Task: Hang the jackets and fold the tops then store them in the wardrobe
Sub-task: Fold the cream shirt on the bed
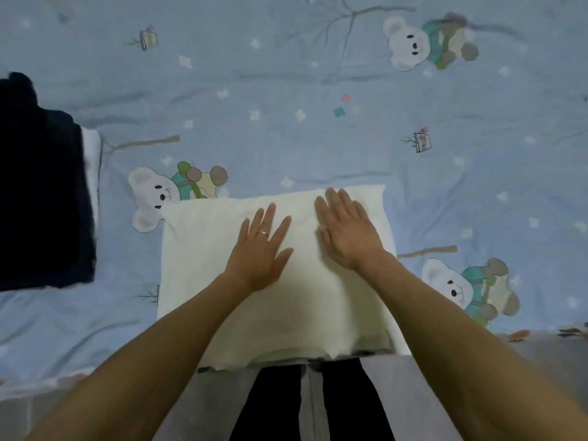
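Folded cream top (pixel 222 265) lying flat at near edge of bed (pixel 318 128), roughly mid-way along that edge, hem side just overhanging. Left hand (pixel 259 249) flat on the top's middle, fingers straight and spread, ring on one finger; nothing gripped. Right hand (pixel 348 230) flat just beside it toward the far right corner of the fold, fingers straight and close together; nothing gripped either. Dark navy garment (pixel 41 192) stacked over a white one (pixel 92 160) at left edge of bed, well apart from the top. Step judged: pressing and smoothing the finished fold. Next move likely calls for sliding both hands under the fold, lifting level so layers stay aligned, then carrying to wardrobe (not in view).
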The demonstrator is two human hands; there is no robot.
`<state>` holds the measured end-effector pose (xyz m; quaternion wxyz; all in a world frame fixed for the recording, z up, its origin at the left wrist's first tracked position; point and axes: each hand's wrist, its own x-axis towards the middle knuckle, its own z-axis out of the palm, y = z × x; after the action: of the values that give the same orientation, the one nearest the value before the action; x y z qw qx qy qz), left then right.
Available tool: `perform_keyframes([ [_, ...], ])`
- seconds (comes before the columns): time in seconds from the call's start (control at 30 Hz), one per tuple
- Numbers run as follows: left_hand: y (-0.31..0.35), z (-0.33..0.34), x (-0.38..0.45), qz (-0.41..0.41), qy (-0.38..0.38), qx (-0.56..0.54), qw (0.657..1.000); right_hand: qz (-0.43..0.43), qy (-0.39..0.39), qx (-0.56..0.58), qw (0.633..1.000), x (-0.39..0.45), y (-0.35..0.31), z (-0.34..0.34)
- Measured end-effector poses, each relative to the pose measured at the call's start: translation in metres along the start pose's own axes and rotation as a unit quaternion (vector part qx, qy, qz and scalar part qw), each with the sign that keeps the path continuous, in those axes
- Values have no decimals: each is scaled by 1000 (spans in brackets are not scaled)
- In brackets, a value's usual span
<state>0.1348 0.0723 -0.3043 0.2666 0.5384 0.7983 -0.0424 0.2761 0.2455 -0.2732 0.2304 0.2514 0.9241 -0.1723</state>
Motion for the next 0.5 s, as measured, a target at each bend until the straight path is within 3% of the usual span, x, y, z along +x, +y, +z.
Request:
perform_keyframes([
  [0.07,3,20,1,-16,19,0,1000,-9,10,-22,1000,9,23,20],
  [0.27,22,53,8,-67,80,15,994,105,103,12,989,25,68,55],
  [0.4,51,41,24,-22,70,11,997,134,183,195,954,4,69,60],
  [0.5,80,19,56,88,85,52,991,191,173,372,892,-24,87,53],
])
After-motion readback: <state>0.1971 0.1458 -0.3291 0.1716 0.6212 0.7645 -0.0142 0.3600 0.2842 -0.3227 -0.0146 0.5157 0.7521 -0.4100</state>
